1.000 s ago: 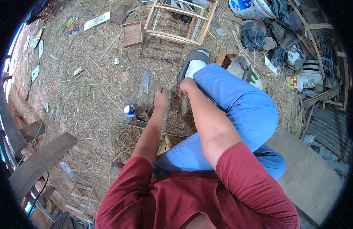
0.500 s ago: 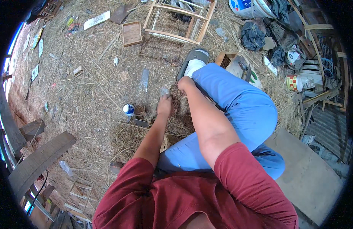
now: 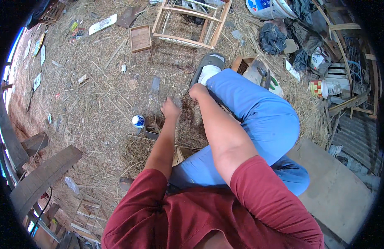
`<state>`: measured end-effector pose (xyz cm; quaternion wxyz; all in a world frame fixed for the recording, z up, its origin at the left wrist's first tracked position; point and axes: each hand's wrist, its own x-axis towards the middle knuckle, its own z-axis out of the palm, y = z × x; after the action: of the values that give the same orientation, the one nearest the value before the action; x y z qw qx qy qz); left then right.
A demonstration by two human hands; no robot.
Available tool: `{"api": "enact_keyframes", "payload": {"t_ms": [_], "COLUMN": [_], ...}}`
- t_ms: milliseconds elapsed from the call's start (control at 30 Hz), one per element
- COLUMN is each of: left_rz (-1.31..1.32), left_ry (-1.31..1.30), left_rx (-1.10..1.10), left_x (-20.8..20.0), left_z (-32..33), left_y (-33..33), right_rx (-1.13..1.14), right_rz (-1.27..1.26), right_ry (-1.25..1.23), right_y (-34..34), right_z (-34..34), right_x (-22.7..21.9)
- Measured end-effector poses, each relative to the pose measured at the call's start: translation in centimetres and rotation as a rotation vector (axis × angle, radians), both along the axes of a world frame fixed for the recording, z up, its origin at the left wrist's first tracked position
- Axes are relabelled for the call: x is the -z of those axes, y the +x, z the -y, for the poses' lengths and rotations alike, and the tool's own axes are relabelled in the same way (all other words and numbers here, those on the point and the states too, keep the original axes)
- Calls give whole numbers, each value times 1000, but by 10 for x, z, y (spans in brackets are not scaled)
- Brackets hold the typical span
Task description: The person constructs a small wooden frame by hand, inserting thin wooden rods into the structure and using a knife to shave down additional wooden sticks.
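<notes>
My left hand is low over the straw-strewn ground, its fingers curled together. Just beyond it lies a clear flat strip, glass or plastic. Whatever those fingers hold, if anything, is hidden. My right hand is closed beside the grey sandal on my foot; its grip is too small to make out. A white bottle with a blue label stands left of my left forearm. Near it a dark flat blade-like piece lies in the straw.
Ahead lie a wooden frame and a shallow wooden tray. Pliers and a green-trimmed glove rest right of my knee. A white bucket and black bags stand far right. A curved plank juts in at left.
My left hand has shifted a little left, off the small clear piece it was touching, and its fingers are more curled. My right hand stays by the sandal. The view has shifted slightly.
</notes>
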<state>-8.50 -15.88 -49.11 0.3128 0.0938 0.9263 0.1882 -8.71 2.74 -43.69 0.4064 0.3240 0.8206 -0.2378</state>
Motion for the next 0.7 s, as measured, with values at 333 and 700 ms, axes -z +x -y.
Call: {"api": "enact_keyframes", "payload": {"t_ms": [333, 700], "left_rz": [84, -369], "left_ry": [690, 411], "left_rx": [-282, 50], "left_x": [21, -28], "left_z": [15, 75], "left_y": [-5, -36], "right_rx": [-15, 40], "right_rz": [-99, -65], "right_ry": [141, 69], "right_y": [-3, -1], "right_z": [8, -2], "right_x": [13, 12]}}
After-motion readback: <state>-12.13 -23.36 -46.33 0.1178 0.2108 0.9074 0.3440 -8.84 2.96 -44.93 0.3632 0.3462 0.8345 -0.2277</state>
